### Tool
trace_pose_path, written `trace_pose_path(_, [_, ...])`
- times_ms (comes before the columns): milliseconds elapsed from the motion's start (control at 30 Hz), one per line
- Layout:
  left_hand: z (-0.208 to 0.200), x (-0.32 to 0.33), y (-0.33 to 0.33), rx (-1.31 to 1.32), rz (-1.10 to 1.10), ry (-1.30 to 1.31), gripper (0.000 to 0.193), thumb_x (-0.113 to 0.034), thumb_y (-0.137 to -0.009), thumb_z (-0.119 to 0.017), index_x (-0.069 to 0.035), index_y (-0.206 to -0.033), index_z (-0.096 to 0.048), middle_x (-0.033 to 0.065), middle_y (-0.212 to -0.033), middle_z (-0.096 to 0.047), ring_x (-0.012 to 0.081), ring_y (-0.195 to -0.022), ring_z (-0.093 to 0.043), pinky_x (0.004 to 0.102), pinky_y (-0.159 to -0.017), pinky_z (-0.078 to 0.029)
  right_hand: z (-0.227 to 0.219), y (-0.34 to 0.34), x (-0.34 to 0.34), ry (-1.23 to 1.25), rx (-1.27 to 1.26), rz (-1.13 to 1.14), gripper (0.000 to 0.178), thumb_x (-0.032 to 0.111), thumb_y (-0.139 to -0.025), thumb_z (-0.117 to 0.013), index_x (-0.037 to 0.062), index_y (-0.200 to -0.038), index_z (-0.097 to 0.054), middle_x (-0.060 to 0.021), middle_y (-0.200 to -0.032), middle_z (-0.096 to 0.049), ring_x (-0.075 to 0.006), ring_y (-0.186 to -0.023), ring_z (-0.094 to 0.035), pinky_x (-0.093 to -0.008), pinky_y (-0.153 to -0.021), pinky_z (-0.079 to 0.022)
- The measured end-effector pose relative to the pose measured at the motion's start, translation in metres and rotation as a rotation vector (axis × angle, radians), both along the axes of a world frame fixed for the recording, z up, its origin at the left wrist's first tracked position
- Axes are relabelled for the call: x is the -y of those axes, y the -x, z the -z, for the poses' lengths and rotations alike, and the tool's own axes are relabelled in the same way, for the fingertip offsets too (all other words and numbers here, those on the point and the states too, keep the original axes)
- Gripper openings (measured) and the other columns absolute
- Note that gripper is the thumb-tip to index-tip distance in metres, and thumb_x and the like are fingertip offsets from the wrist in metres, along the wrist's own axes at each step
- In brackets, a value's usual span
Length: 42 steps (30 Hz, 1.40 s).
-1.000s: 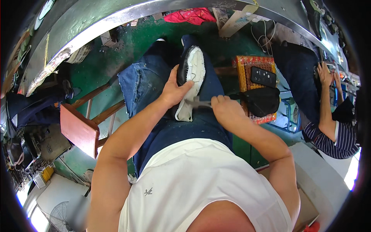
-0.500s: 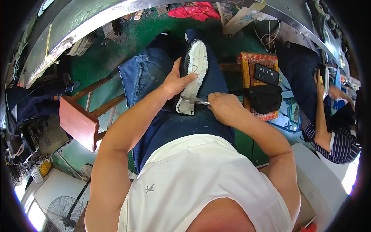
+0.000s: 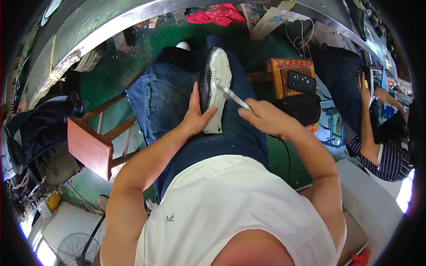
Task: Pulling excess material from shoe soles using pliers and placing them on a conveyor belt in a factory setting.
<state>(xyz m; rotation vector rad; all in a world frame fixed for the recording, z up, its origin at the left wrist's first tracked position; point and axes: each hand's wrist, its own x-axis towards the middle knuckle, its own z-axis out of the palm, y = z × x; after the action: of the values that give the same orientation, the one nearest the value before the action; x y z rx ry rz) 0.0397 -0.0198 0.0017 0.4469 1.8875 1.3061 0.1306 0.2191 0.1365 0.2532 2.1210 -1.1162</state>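
Note:
A dark shoe [image 3: 219, 73] lies bottom-up along my thighs, toe pointing away. Its whitish underside faces up, with a rough stitched-looking edge. My left hand [image 3: 198, 116] grips it near the heel, fingers along its left side and thumb on the underside. In my right hand [image 3: 266, 116] is a steel hand tool [image 3: 236, 98] with a curved head; its exact kind is unclear. The tool's tip sits over the middle of the underside; I cannot tell whether it touches. My right palm hides the handle.
To the right, a beaded seat pad [image 3: 284, 80] carries a black phone [image 3: 302, 83] and a black pouch [image 3: 301, 108]. A reddish wooden stool [image 3: 90, 146] stands left. A metal-edged bench [image 3: 177, 8] curves across the far side. Another person [image 3: 377, 155] works at far right.
My right hand and the tool have shifted from the heel toward the middle of the underside, the tool now slanting. My left hand has slid down toward the heel.

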Motion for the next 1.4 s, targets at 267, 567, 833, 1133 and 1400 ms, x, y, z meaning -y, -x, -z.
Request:
trace_pose_path(267, [0.000,0.007,0.002,0.062,0.059,-0.093,0.123,-0.002,-0.087,-0.074,-0.018,-0.157,0.026,0.0174,-0.162,-0.023,0.0232,-0.141,-0.039,0.0326,-0.116,-0.031,0.027,0.000,0.031,-0.161,-0.372,-0.129,0.040,0.035,-0.103,-0.049,-0.0040,-0.101,-0.058,-0.0285,-0.092,-0.067,-0.0466,-0.092,-0.065,-0.0539,-0.080,-0.049])
trace_pose_path(567, [-0.025,0.001,0.015,0.338,0.003,-0.223,0.122,-0.008,-0.086,-0.077,-0.014,-0.159,0.020,0.0199,-0.159,-0.031,0.0249,-0.142,-0.039,0.0331,-0.116,-0.032,0.061,-0.011,0.016,-0.153,-0.394,0.131,0.040,0.035,-0.104,-0.048,-0.0022,-0.094,-0.057,-0.0252,-0.084,-0.066,-0.0450,-0.085,-0.065,-0.0527,-0.077,-0.050])
trace_pose_path(833, [-0.097,0.001,0.038,0.552,-0.178,-0.443,0.096,-0.006,-0.094,-0.066,-0.017,-0.164,-0.002,0.0102,-0.155,-0.041,0.0204,-0.133,-0.050,0.0360,-0.110,-0.042,0.076,-0.048,-0.012,0.261,-0.125,0.610,0.041,0.038,-0.105,-0.047,-0.0003,-0.094,-0.059,-0.0105,-0.078,-0.066,-0.0223,-0.065,-0.066,-0.0366,-0.062,-0.051])
trace_pose_path(1133, [-0.179,-0.045,0.098,0.754,-0.169,-0.901,0.076,-0.066,-0.100,-0.041,-0.008,-0.149,-0.043,0.0191,-0.140,-0.056,0.0390,-0.126,-0.058,0.0593,-0.102,-0.049,0.005,-0.034,0.010,-0.448,-0.707,-0.152,0.039,0.037,-0.092,-0.067,0.0034,-0.111,-0.064,-0.0173,-0.109,-0.065,-0.0360,-0.099,-0.066,-0.0449,-0.079,-0.056])
trace_pose_path(1400, [-0.183,-0.063,0.096,0.831,-0.267,-0.981,0.078,-0.067,-0.099,-0.039,-0.008,-0.148,-0.044,0.0212,-0.141,-0.055,0.0421,-0.128,-0.055,0.0613,-0.103,-0.047,-0.086,0.038,0.005,-0.240,-1.321,0.116,0.042,0.015,-0.082,-0.079,0.0079,-0.121,-0.066,-0.0139,-0.107,-0.063,-0.0318,-0.085,-0.067,-0.0392,-0.070,-0.055])
